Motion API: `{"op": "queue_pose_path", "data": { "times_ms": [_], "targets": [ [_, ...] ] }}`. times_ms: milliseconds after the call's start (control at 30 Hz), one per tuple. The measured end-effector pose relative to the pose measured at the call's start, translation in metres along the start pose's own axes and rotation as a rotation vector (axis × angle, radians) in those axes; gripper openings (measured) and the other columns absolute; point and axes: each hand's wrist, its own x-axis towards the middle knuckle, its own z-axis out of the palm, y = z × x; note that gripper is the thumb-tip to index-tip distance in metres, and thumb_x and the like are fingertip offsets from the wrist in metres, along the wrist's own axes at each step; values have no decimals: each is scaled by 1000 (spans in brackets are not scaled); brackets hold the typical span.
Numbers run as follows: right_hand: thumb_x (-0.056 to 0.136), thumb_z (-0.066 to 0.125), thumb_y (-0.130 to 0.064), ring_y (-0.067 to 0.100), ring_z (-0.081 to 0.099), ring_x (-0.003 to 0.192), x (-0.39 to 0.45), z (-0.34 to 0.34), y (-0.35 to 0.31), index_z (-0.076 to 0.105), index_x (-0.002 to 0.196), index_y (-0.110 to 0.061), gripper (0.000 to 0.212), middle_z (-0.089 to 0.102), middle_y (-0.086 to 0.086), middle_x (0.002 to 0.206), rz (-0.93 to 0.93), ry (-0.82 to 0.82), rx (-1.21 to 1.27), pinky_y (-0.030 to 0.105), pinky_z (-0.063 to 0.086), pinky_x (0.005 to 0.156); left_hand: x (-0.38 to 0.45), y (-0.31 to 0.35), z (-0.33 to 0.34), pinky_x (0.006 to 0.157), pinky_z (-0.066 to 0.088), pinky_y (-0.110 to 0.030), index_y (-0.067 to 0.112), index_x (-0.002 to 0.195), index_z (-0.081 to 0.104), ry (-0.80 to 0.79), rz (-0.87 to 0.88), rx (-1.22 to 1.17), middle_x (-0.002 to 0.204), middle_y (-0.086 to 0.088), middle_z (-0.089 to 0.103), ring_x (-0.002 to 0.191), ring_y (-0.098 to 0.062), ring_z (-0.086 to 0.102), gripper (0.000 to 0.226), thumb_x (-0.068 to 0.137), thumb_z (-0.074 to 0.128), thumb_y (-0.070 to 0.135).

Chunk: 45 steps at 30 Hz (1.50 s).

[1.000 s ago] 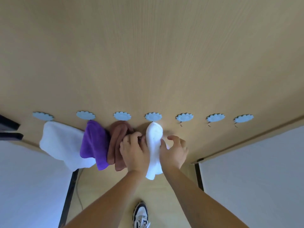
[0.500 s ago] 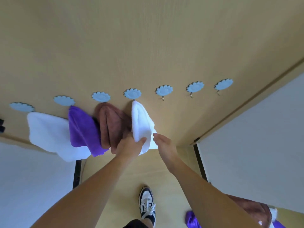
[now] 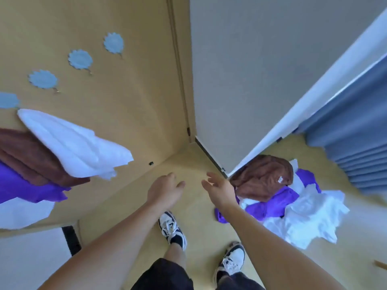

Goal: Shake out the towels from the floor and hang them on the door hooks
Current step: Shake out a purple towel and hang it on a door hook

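Observation:
On the wooden door (image 3: 129, 84) at the left hang a white towel (image 3: 77, 147), a brown towel (image 3: 27, 155), a purple towel (image 3: 23, 189) and another white one (image 3: 18, 212). Three blue flower-shaped hooks (image 3: 80, 59) above them are bare. A pile of towels lies on the floor at the right: a brown towel (image 3: 261, 176) on top, purple towels (image 3: 268, 206) and white towels (image 3: 310, 216) under and beside it. My left hand (image 3: 164, 190) and my right hand (image 3: 219, 189) hang in the air with relaxed fingers, holding nothing. The right hand is just left of the pile.
A grey wall (image 3: 261, 70) meets the door at the corner. A blue curtain (image 3: 356, 132) hangs at the far right down to the floor. My two feet in black-and-white sneakers (image 3: 172, 229) stand on the yellowish floor (image 3: 201, 222) below my hands.
Both hands have let go of the white towel, which now hangs on its hook. My view has swung right and down, and the floor pile has come into sight.

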Motion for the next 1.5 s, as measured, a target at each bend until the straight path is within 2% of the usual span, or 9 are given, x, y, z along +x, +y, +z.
{"op": "queue_pose_path", "data": {
  "times_ms": [133, 333, 667, 900, 1067, 1133, 1267, 1433, 1500],
  "targets": [
    [91, 66, -34, 16, 62, 111, -6, -55, 82, 62, 133, -27, 42, 67, -2, 123, 128, 146, 90, 26, 43, 88, -2, 66, 82, 101, 45, -33, 17, 140, 54, -131, 181, 13, 140, -3, 60, 126, -24, 56, 50, 98, 55, 44],
    [89, 67, -37, 17, 62, 114, 8, -83, 215, 60, 134, -24, 47, 66, 0, 123, 332, 241, 274, 40, 47, 104, 1, 106, 211, 99, 40, -33, 15, 136, 58, -291, 310, 145, 131, -11, 63, 125, -28, 53, 45, 95, 62, 34],
    [92, 66, -34, 21, 64, 110, 184, -10, 448, 55, 139, -23, 50, 66, 2, 125, 617, 223, 475, 37, 48, 101, 148, 42, 428, 99, 34, -28, 20, 139, 56, -447, 233, 305, 139, -6, 57, 129, -25, 49, 47, 94, 65, 31],
    [90, 69, -32, 22, 63, 94, 324, 52, 559, 50, 126, -13, 45, 60, -3, 92, 717, 391, 631, 36, 51, 89, 273, -19, 525, 108, 39, -32, 23, 140, 55, -479, 198, 445, 140, -6, 55, 129, -25, 52, 50, 93, 66, 35],
    [92, 65, -34, 22, 60, 78, 359, 74, 577, 53, 92, -15, 22, 58, -2, 78, 646, 526, 530, 36, 49, 76, 297, -44, 535, 107, 44, -36, 27, 138, 55, -473, 187, 487, 135, -2, 59, 125, -23, 56, 47, 94, 64, 36],
    [93, 65, -27, 19, 53, 70, 360, 75, 571, 47, 75, -17, 27, 50, -5, 70, 674, 554, 612, 35, 47, 72, 295, -45, 530, 106, 44, -37, 26, 137, 56, -467, 178, 493, 136, -2, 59, 124, -23, 56, 46, 94, 64, 36],
    [94, 63, -22, 16, 44, 65, 330, 63, 542, 45, 74, -16, 27, 44, -4, 69, 640, 520, 709, 30, 40, 64, 271, -23, 508, 105, 43, -33, 23, 137, 58, -471, 185, 486, 136, -5, 58, 124, -24, 56, 43, 95, 63, 32],
    [87, 64, -22, 18, 47, 67, 250, 11, 474, 46, 72, -18, 24, 46, 2, 71, 558, 463, 827, 47, 54, 74, 205, 46, 455, 94, 37, -23, 24, 138, 56, -513, 271, 483, 137, -5, 55, 121, -23, 54, 46, 94, 66, 30],
    [85, 65, -22, 18, 50, 65, 212, -27, 441, 45, 69, -18, 25, 46, 3, 70, 527, 454, 868, 43, 53, 69, 171, 86, 428, 93, 36, -22, 24, 140, 55, -521, 337, 499, 140, -3, 53, 124, -23, 53, 50, 93, 68, 30]
  ]
}}
